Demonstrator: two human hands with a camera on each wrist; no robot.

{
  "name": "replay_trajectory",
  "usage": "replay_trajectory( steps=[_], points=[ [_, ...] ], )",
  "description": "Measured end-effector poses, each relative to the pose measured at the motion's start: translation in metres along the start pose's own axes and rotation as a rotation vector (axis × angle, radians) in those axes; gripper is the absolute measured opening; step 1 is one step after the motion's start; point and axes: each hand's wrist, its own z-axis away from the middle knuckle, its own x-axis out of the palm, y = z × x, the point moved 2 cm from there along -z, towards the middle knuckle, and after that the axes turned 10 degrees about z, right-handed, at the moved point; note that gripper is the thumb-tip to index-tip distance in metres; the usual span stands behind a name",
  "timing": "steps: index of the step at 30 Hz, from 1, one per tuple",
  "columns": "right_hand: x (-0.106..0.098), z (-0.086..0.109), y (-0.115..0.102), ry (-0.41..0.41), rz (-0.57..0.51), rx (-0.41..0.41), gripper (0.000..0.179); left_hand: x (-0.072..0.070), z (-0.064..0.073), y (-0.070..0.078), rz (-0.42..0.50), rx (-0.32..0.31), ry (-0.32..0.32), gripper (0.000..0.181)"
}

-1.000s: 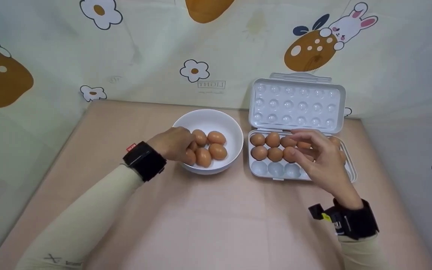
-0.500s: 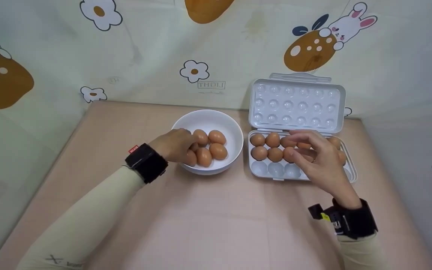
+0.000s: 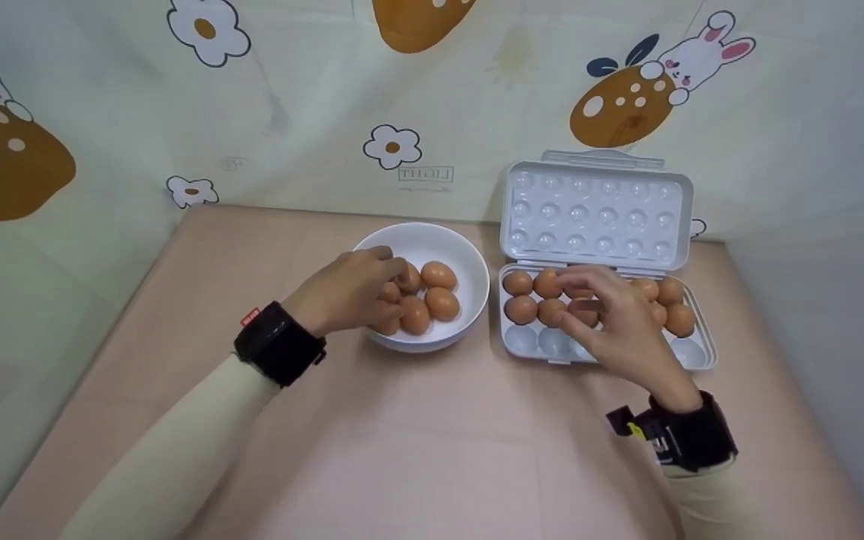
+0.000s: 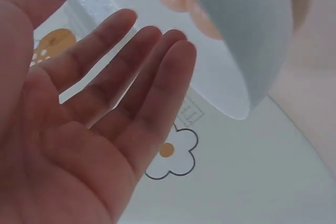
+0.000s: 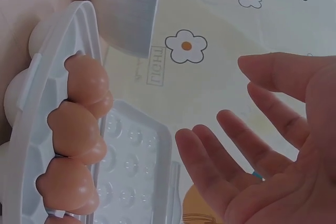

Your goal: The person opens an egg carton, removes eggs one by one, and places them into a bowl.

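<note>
Brown eggs [image 3: 443, 304] lie in a white bowl [image 3: 432, 241], in the middle of the head view. My left hand [image 3: 342, 289] is over the bowl's left side, fingers spread and nothing gripped; its fingertips overlap some eggs. In the left wrist view its palm [image 4: 89, 145] faces the camera beside the bowl's rim. To the right stands a white egg box with its lid [image 3: 597, 214] raised. Two rows of eggs [image 3: 521, 309] fill its back and middle hollows. My right hand [image 3: 619, 330] hovers over these rows, thumb and fingers apart, holding nothing and hiding several eggs.
Hollows in the box's front row [image 3: 522, 341] hold no eggs where they show. Bowl and box stand side by side on a pinkish-beige table [image 3: 417, 435]. A patterned cloth [image 3: 289, 135] with flowers and rabbits hangs behind and at the sides.
My left hand has loosened and drawn up from the eggs, its thumb and fingers parting. My right hand has shifted a little left over the box, uncovering eggs on the right.
</note>
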Motion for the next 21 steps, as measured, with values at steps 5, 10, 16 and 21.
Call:
replay_trajectory(
  steps=[5,10,16,21],
  points=[
    [0.010,-0.012,0.004,-0.069,0.125,-0.045,0.040,0.009,0.007,0.017,0.006,0.140,0.097,0.035],
    [0.023,-0.020,0.009,-0.176,0.200,-0.081,0.042,0.024,0.013,0.026,0.025,0.208,0.163,0.048],
    [0.037,-0.030,0.009,-0.279,0.331,-0.114,0.040,0.042,0.018,0.033,0.062,0.268,0.266,0.050],
    [0.048,-0.036,0.007,-0.344,0.370,-0.140,0.024,0.054,0.018,0.037,0.096,0.296,0.291,0.052]
  ],
)
